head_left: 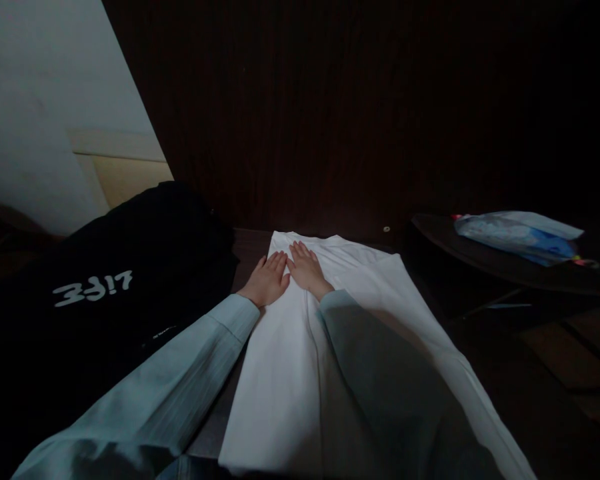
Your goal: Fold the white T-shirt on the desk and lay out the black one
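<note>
A white cloth garment (280,380) lies spread on a dark surface in front of me, with a long fold edge running down its middle. My left hand (267,279) rests flat on the garment's upper left part, fingers stretched out. Beside it, my right hand (306,267) also presses flat on the cloth, fingers extended and pointing away from me. The two hands nearly touch at the fingertips. Creases show in the fabric to the right of my right hand. My right sleeve covers part of the garment.
Black fabric with white lettering (94,288) is heaped on the left. A tall dark wooden panel (300,120) stands behind the garment. On the right, a clear and blue plastic package (520,235) lies on a dark rounded surface (443,241). The pale wall (45,87) is at upper left.
</note>
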`<state>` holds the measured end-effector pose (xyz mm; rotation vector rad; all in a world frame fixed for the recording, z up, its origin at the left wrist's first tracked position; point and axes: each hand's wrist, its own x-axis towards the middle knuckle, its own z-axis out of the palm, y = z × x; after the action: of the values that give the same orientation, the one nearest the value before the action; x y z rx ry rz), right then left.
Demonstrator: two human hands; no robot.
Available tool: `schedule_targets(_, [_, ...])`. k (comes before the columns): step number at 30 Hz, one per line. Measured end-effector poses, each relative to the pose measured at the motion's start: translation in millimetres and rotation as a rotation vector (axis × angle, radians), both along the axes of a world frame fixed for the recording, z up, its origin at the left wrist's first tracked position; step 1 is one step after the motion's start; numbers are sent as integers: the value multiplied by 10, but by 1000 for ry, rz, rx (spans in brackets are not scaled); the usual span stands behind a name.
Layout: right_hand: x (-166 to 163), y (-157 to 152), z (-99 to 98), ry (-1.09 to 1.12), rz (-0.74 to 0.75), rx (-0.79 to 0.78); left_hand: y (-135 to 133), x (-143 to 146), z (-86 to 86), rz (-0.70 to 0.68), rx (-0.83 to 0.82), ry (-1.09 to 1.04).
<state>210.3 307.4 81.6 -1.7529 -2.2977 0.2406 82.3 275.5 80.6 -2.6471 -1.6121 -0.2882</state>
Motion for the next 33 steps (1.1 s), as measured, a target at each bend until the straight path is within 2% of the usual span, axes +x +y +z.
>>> schedule_targets(7, [1, -6, -2, 4, -8, 14, -239, 74, 97, -51, 57, 72])
schedule_targets(16, [-9, -7, 29, -10, -13, -20, -457, -194, 177, -540, 55, 103])
schedule_targets(21, [-7, -10, 33, -16, -11, -28, -594, -205, 256, -728, 3, 53])
schedule_targets(29, [-4, 9, 30, -12, -13, -35, -1055, -187, 314, -861, -123, -67])
schedule_targets(33, [-6, -3, 48, -11, -17, -38, -1142, -180, 336, -872, -216, -146])
